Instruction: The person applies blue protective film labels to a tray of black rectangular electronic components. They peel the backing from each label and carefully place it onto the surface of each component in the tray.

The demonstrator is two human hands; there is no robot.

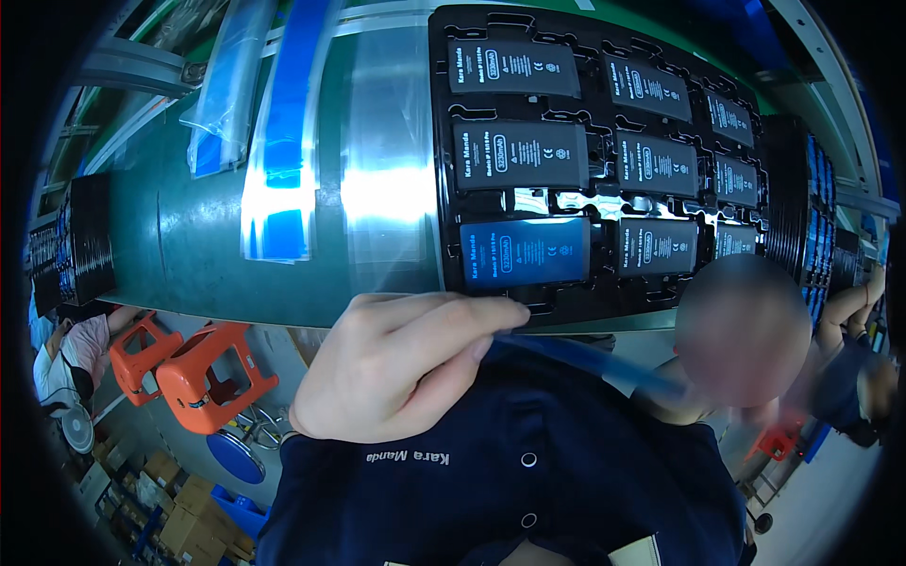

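Observation:
My left hand is closed at the near edge of the black tray, thumb and forefinger pinched together. From its fingertips a narrow blue film strip runs right, slightly smeared, to my right hand. A blurred patch hides most of that hand, so its fingers cannot be made out. Flat phone batteries lie in rows in the tray. The near-left battery looks blue on top, while others, such as the far-left battery, look dark grey.
Blue film strips and a clear plastic sheet lie on the green bench left of the tray. Stacked black trays stand at far left, more stacked trays at right. Orange stools and other people are beyond.

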